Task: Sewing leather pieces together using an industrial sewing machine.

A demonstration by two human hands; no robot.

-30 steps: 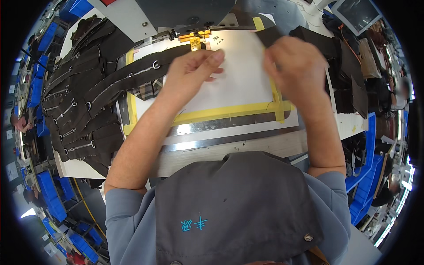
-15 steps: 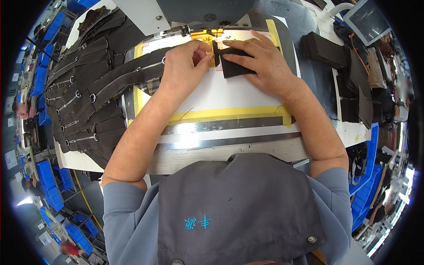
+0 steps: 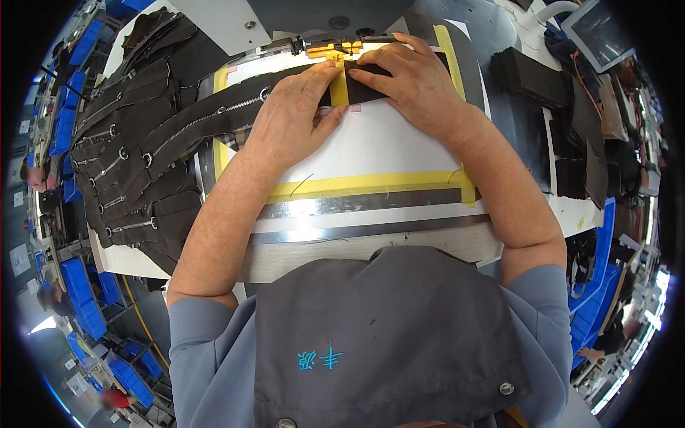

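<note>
A dark fabric strip with a zipper and metal rings (image 3: 221, 114) runs from the left onto a white work plate (image 3: 357, 146) edged with yellow tape. My left hand (image 3: 292, 114) lies over the strip's right end, fingers stretched along it and thumb at its near edge. Just right of the fingertips a yellow band (image 3: 340, 89) crosses the work. Beyond that, my right hand (image 3: 421, 85) rests flat with fingers spread on a black fabric piece (image 3: 369, 87), mostly hidden beneath it. An orange-yellow clamp (image 3: 333, 50) sits at the far edge, close to my fingertips.
A machine head (image 3: 321, 18) overhangs the far side. More zippered dark pieces (image 3: 135, 157) are heaped at left. Stacked black pieces (image 3: 529, 78) stand at right, near a screen (image 3: 598, 36). Blue bins (image 3: 596, 285) sit lower right.
The black piece has moved left and away from me, under my right hand, to the yellow band. My left hand has gone from a pinch to lying flatter on the strip.
</note>
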